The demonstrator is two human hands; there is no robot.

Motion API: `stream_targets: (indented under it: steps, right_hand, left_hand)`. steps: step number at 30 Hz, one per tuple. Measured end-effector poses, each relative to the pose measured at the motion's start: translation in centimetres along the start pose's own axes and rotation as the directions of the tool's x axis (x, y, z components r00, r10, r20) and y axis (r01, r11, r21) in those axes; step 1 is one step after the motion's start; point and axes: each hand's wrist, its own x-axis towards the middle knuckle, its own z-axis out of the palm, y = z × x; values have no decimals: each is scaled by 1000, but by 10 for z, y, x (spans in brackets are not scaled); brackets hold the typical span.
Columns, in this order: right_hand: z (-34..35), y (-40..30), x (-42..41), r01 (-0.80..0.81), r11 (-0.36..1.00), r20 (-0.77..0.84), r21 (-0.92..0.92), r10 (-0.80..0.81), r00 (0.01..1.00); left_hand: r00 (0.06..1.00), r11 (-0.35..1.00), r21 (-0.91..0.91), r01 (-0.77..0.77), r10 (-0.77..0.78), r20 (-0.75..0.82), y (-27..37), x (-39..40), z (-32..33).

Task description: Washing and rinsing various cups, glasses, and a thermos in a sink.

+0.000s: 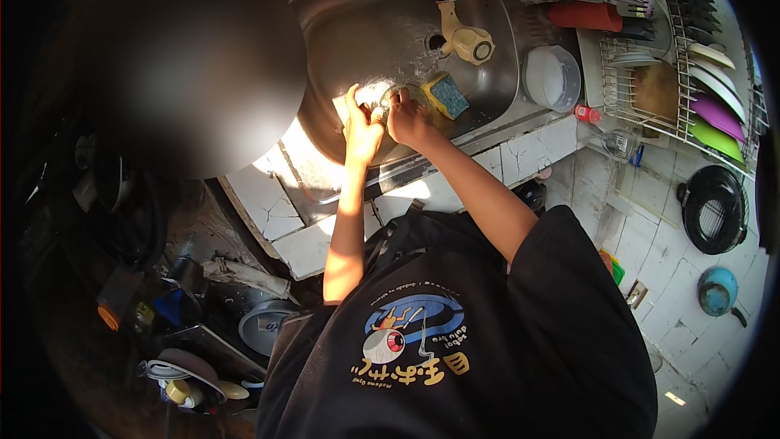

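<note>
Both hands are low in a stainless steel sink [359, 24], close together. My left hand [364, 131] has its thumb against the near-left side of a clear round vessel [416, 91], with the index finger stretched out in bright sunlight. The fingers of my right hand [409, 117] curl over that vessel's rim. Much of the vessel is hidden by the hands, and glare blurs its outline. Just right of it rests a yellow sponge [449, 96] with a blue-green scouring side.
A beige faucet [469, 42] hangs over the drain hole [436, 42]. A translucent plastic tub [551, 79] stands on the sink's right ledge. Farther right is a white wire dish rack [646, 113] with plates. A black round pan [713, 210] and a blue pan [717, 292] are at the right.
</note>
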Motion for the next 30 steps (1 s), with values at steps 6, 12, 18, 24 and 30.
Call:
stream_targets:
  steps: [6, 12, 18, 24, 30]
  right_hand:
    - [-15, 6, 2, 66, 996, 132, -54, -59, 990]
    - [-12, 23, 4, 334, 863, 270, -379, -243, 932]
    - [-2, 14, 21, -88, 939, 8, 333, 91, 996]
    - [-16, 21, 17, 306, 915, 338, -264, -210, 918]
    - [13, 42, 21, 326, 814, 103, -480, -317, 943]
  left_hand:
    - [998, 999, 6, 49, -49, 27, -1, 2, 1]
    - [999, 999, 2, 48, -48, 16, 0, 1, 1]
    - [998, 998, 27, -58, 58, 15, -5, 3, 8]
    - [997, 997, 27, -70, 70, 19, -6, 7, 7]
    - [999, 999, 44, 28, -30, 29, -3, 3, 5]
